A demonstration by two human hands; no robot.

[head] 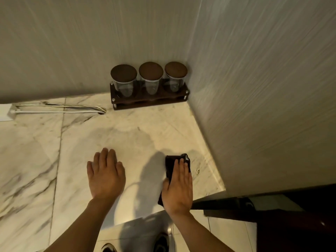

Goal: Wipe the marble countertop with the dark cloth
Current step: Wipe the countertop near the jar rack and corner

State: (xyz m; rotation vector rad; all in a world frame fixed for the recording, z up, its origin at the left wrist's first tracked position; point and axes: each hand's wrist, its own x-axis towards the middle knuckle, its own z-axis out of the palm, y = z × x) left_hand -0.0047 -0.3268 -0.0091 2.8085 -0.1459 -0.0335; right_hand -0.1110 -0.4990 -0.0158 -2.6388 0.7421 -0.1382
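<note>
The marble countertop [127, 135] is pale with grey veins and fills the middle of the view. A dark cloth [171, 163] lies flat on it near the right wall. My right hand [179, 190] presses down on the cloth with its fingers straight and together, and the cloth's far end shows beyond the fingertips. My left hand [105, 176] rests flat on the bare marble to the left of the cloth, palm down, holding nothing.
Three glass jars with dark lids [150, 79] stand in a dark wooden rack [151, 101] in the back corner. White cables [58, 108] run along the back wall from a white box [5, 111]. A wall [263, 106] borders the right side. Shoes [160, 241] show on the floor below.
</note>
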